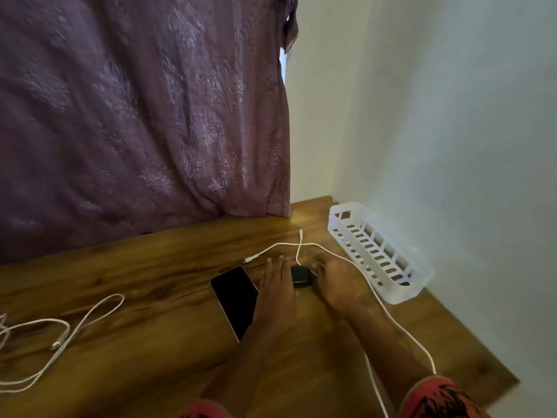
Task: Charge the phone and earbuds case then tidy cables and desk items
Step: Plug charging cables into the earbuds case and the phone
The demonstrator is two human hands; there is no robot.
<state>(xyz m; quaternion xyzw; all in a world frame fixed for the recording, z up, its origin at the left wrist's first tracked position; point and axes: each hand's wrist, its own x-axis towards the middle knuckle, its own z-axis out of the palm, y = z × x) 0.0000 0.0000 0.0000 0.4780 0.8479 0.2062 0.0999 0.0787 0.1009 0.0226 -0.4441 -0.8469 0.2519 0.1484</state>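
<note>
While I've got both arms stretched out over the wooden tabletop, the black earbuds case sits right between my hands, so here's how things lie. My left hand is flat, fingers spread and released, palm down just beside the case and touching the right edge of the phone, which lies face up with a dark screen. My right hand is on the other side of the case with fingers curled against it; honestly I can't tell whether it's actually gripping the case or just resting on it. Two white cable ends cross just past my hands: one cable runs along my right forearm toward me, and a short end points at the far wall. A white slotted basket sits against the right wall. Another loose white cable is looped way off on the left. A purple patterned curtain hangs behind the tabletop.
</note>
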